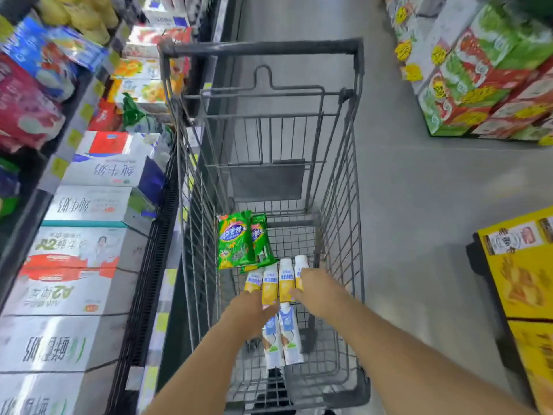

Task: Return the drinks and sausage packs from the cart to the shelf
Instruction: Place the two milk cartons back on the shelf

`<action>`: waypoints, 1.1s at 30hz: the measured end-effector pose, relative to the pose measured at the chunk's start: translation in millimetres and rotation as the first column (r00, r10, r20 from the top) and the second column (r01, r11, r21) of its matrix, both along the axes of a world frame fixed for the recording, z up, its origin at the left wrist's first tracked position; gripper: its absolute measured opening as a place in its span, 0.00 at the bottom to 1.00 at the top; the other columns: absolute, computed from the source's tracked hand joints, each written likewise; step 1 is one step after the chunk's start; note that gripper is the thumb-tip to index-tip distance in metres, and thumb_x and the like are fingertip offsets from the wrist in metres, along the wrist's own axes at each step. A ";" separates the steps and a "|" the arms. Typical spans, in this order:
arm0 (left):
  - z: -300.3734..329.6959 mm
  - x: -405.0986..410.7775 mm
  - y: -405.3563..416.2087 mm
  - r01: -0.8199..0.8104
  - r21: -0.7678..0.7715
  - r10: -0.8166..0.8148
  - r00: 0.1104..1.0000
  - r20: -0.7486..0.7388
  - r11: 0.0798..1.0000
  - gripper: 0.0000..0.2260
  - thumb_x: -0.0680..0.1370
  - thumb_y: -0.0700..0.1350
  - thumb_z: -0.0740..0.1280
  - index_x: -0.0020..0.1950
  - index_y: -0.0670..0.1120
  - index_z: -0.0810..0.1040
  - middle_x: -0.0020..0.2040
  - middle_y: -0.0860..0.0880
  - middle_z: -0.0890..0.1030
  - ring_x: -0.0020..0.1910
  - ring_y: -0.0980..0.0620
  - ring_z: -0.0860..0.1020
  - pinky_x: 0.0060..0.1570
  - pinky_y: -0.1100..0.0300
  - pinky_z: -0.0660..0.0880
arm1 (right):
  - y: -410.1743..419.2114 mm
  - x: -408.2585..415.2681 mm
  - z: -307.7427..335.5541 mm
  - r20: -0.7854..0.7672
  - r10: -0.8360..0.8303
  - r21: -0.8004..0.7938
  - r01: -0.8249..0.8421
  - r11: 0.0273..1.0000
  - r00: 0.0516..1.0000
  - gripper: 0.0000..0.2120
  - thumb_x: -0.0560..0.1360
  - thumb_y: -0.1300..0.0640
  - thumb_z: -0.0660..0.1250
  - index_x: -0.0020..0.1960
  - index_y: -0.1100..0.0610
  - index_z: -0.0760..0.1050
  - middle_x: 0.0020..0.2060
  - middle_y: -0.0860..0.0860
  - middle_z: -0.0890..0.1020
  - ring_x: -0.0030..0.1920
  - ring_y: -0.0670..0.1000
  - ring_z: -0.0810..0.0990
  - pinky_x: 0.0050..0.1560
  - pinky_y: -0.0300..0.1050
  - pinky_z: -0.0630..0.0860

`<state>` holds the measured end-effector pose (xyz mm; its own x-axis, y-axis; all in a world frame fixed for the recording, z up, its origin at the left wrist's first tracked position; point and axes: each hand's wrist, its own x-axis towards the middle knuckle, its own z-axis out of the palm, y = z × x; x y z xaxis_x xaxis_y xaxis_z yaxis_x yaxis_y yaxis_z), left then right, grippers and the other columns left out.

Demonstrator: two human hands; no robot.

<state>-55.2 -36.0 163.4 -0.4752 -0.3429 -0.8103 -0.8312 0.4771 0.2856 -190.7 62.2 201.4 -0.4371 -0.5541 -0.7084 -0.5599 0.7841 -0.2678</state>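
Both bare forearms reach forward and down into the grey wire shopping cart [344,181], entering over its near end. The left hand [250,310] is low inside the cart's basket, left of centre, back of the hand up, fingers curled downward. The right hand [318,290] sits just right of centre, slightly farther forward, palm down, fingers bent. The two hands are close together but apart.

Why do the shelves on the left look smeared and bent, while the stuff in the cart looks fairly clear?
Head view: the milk cartons at the left edge are streaked by motion blur, and the wide lens curves the shelf. Near the centre, the green packs and yellow drinks in the cart are sharper. Lighting is flat, with no strong glare.
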 end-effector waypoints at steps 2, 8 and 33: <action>-42.3 4.2 8.5 -0.107 0.087 0.105 0.994 0.024 0.991 0.25 0.80 0.57 0.62 0.72 0.44 0.68 0.64 0.43 0.76 0.56 0.45 0.77 0.53 0.55 0.75 | -1.2 9.2 -43.1 0.077 -0.040 0.055 0.036 0.998 0.996 0.10 0.79 0.53 0.63 0.49 0.60 0.76 0.46 0.59 0.81 0.51 0.60 0.82 0.43 0.46 0.73; -134.0 16.0 30.8 -0.398 0.245 0.381 0.917 0.115 0.884 0.16 0.78 0.50 0.68 0.61 0.45 0.73 0.56 0.44 0.75 0.54 0.44 0.79 0.56 0.52 0.76 | 19.2 29.6 -150.7 0.169 -0.196 0.135 0.174 0.975 0.966 0.15 0.80 0.53 0.64 0.64 0.60 0.73 0.59 0.58 0.79 0.58 0.59 0.78 0.56 0.47 0.74; -84.4 25.5 31.7 -0.559 0.261 0.593 0.802 -0.071 0.787 0.29 0.64 0.50 0.80 0.62 0.50 0.73 0.53 0.54 0.80 0.49 0.53 0.80 0.42 0.59 0.78 | 27.4 16.1 -106.2 0.335 -0.323 0.067 0.320 0.945 0.885 0.25 0.64 0.57 0.78 0.59 0.55 0.75 0.53 0.48 0.81 0.52 0.49 0.80 0.49 0.41 0.75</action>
<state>-29.7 -4.2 79.0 -0.3598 -0.4148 -0.8358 -0.8731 -0.1661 0.4583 -174.6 89.6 95.2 -0.3242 -0.4165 -0.8494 -0.1543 0.9091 -0.3869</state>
